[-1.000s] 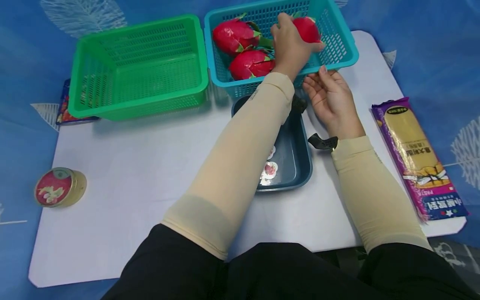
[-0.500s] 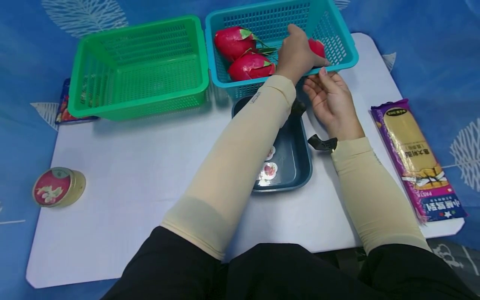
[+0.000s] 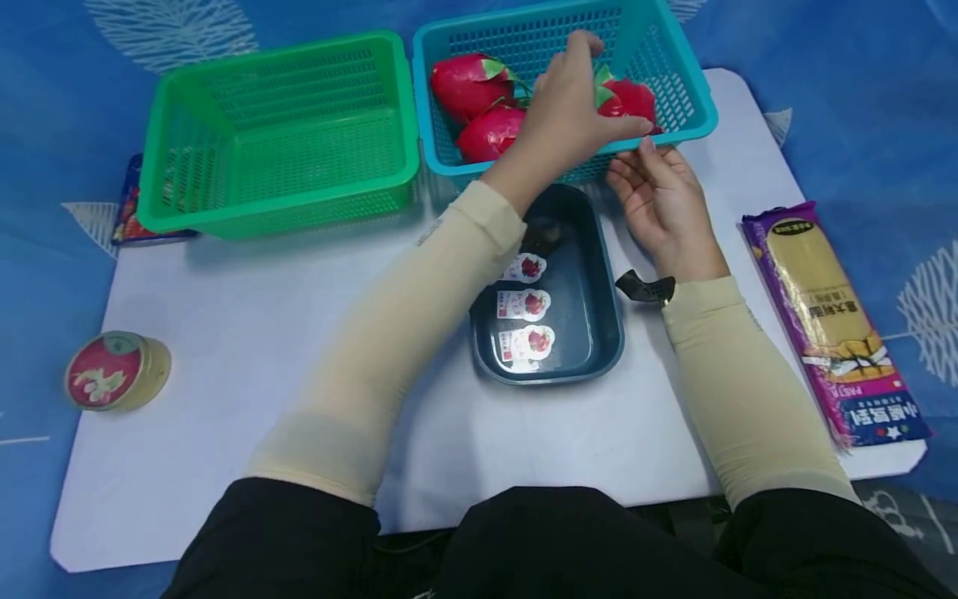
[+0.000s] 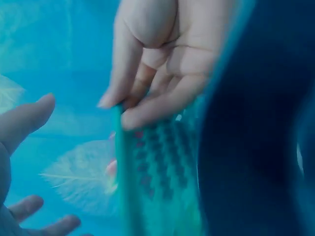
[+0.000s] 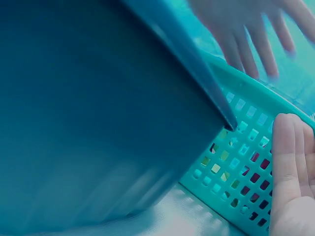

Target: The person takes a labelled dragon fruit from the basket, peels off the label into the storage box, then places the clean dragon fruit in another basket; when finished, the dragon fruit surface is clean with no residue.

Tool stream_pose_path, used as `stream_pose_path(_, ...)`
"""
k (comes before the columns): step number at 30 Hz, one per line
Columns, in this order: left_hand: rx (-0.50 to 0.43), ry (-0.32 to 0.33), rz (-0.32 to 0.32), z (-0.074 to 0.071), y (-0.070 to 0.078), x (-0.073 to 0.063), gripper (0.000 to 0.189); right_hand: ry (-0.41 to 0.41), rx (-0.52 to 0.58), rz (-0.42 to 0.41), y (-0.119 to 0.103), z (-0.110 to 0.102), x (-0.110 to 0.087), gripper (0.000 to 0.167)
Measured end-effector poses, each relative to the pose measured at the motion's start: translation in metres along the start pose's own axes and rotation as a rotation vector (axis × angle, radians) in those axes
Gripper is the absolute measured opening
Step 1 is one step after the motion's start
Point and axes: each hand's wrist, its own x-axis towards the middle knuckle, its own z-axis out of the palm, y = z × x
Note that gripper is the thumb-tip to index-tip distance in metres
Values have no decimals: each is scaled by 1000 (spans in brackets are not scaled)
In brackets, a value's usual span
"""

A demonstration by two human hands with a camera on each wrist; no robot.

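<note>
A turquoise plastic basket [image 3: 699, 116] at the back bears three red dragon fruits with green leaf tips. Two of them, an upper dragon fruit [image 3: 470, 87] and a lower dragon fruit [image 3: 486, 137], lie at its left. The third dragon fruit [image 3: 632, 100] lies at its right end. My left hand [image 3: 557, 125] hovers over the basket's front rim, fingers spread, holding nothing; the left wrist view shows its thumb [image 4: 29, 118] apart from the fingers. With thumb and fingers, my right hand [image 3: 666, 204] pinches the front rim, its fingers [image 5: 288, 142] lying along the outer wall in the right wrist view.
Left of it stands a green basket [image 3: 277, 208]. A dark blue tray [image 3: 584, 358] with several fruit stickers [image 3: 524, 304] sits in front. A pasta packet [image 3: 834, 320] lies at right, a round jar [image 3: 116, 370] at left. Another packet [image 3: 129, 208] shows behind the green basket.
My left hand has let go of the dragon fruit at the basket's right end and drawn back left, uncovering the tray's stickers. The right hand stays at the rim.
</note>
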Motion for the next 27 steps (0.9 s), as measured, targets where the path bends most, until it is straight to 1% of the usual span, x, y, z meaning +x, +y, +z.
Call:
stream_pose_path(1, 14, 20, 57, -9, -6, -11, 94, 11, -9, 1, -1, -1, 0, 22)
stream_pose_path(3, 20, 86, 178, -24, -22, -36, 84, 37, -28, 3, -4, -2, 1, 24)
stream_pose_path(5, -1, 166, 295, -38, -44, -64, 74, 61, -41, 3, -9, -5, 0, 24)
stream_pose_path(7, -14, 257, 390, -50, -69, -92, 63, 72, -46, -4, -13, -9, 0, 23)
stream_pose_path(8, -17, 304, 424, -55, -82, -106, 59, 75, -44, -6, -14, -11, 0, 23)
stream_pose_path(10, -23, 376, 464, -67, -107, -133, 55, 74, -43, -10, -17, -14, 0, 23)
stream_pose_path(11, -18, 403, 467, -73, -119, -146, 53, 71, -41, -12, -18, -15, 1, 23)
stream_pose_path(12, -16, 432, 456, -79, -131, -159, 50, 67, -39, -12, -19, -16, 1, 24)
stream_pose_path(14, -18, 478, 414, -90, -153, -184, 45, 64, -40, -3, -21, -18, 2, 25)
stream_pose_path(17, -15, 533, 306, -105, -182, -218, 43, 72, -56, 5, -23, -21, 0, 27)
stream_pose_path(18, -18, 552, 268, -109, -190, -228, 43, 74, -64, 9, -24, -23, -1, 27)
stream_pose_path(20, 8, 569, 196, -118, -205, -245, 44, 91, -82, 21, -27, -26, -6, 28)
stream_pose_path(22, 45, 557, 142, -126, -215, -258, 46, 91, -110, 28, -30, -29, -10, 27)
stream_pose_path(24, 97, 511, 105, -133, -222, -266, 48, 85, -171, 40, -35, -30, -16, 24)
stream_pose_path(26, 161, 426, 102, -139, -225, -271, 52, 70, -283, 60, -42, -31, -23, 22)
stream_pose_path(27, 188, 376, 113, -142, -225, -272, 54, 53, -354, 68, -45, -30, -26, 23)
